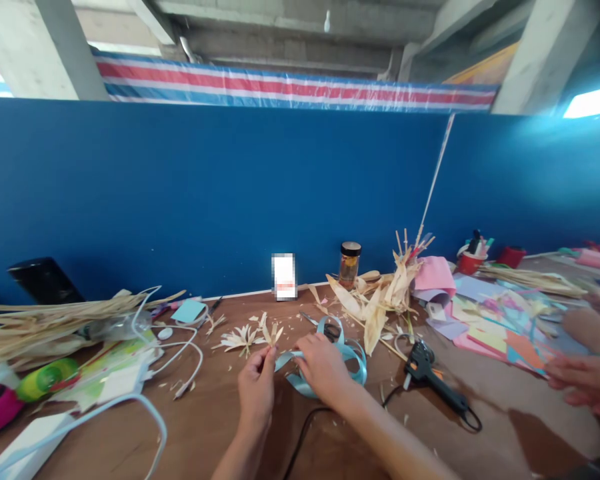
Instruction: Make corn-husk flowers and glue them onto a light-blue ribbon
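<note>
My left hand (257, 387) is closed in a pinch around the base of a small corn husk flower (272, 333), its pale petals pointing up. Close to its right, my right hand (325, 368) has its fingers bent over a light blue ribbon (357, 363). One short end of the ribbon sticks out toward my left hand, and the rest lies in loops on the table. Behind my left hand, a finished-looking husk flower (240, 339) rests on the brown tabletop. A pair of scissors (331, 329) lies partly under the ribbon.
A black hot glue gun (437, 383) lies to the right, its cord crossing the table. Dried husks (380, 303) and a lidded jar (349, 263) stand behind. White cables (193, 353) run at left. Another person's hands (583, 380) work at far right beside colored paper (500, 333).
</note>
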Tool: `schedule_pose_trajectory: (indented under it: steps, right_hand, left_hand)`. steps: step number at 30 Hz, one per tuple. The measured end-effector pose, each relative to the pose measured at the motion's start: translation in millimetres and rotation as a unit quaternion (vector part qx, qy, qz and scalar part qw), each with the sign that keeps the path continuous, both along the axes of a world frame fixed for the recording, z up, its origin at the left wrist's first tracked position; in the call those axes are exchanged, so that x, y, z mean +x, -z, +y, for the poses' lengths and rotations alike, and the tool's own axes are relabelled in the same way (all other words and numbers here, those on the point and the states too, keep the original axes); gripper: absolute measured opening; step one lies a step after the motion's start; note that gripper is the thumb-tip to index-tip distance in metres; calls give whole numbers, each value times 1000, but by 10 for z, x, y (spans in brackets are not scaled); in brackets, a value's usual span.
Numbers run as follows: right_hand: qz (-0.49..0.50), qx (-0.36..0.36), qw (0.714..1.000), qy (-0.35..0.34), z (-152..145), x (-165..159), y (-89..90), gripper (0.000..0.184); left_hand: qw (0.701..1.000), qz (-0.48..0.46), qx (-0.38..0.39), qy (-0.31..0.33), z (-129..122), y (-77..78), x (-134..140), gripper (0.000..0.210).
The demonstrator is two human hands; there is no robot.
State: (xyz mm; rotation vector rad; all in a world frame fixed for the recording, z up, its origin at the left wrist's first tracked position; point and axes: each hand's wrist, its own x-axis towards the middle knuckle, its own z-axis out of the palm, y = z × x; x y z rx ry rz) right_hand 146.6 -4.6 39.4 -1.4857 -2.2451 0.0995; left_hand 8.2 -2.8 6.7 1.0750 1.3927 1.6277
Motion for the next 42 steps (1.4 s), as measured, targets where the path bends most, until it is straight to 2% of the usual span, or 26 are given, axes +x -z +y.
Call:
schedule_pose_trajectory:
  steps: [6,9,12,19,26,29,34,39,42]
  right_hand:
    - [-27,-3,999,-17,253,-209,192,14]
    - [-32,-6,999,-14,313,-238,304,16]
    - [-23,-11,1000,-11,326,-234,345,16]
    - [88,3,996,8,217,-138,208,17]
    - [230,-1,973,30,176,-88,165,18]
    - [276,-12,961,22,171,-62,135,22]
    - [325,-31,945,4,146,-45,94,25]
    - [389,-69,918,-33,125,-68,87,22]
    - [396,-75,915,-34,117,-81,87,20]
  left_hand:
    - [1000,-22,-1,-1,77,90,-73,32]
    - [999,-40,-5,1,83,101,-66,35]
    - [998,-55,-11,15,82,118,-55,37]
    - [998,-57,-23,17,61,128,-21,36]
    - [993,-103,-8,47,1,66,21,33]
    - [992,-114,3,51,-3,58,18,29]
    - [997,-72,27,19,10,48,16,23]
    - [991,-120,-4,59,-5,13,39,25]
    - [985,-153,-33,68,-15,-3,51,30]
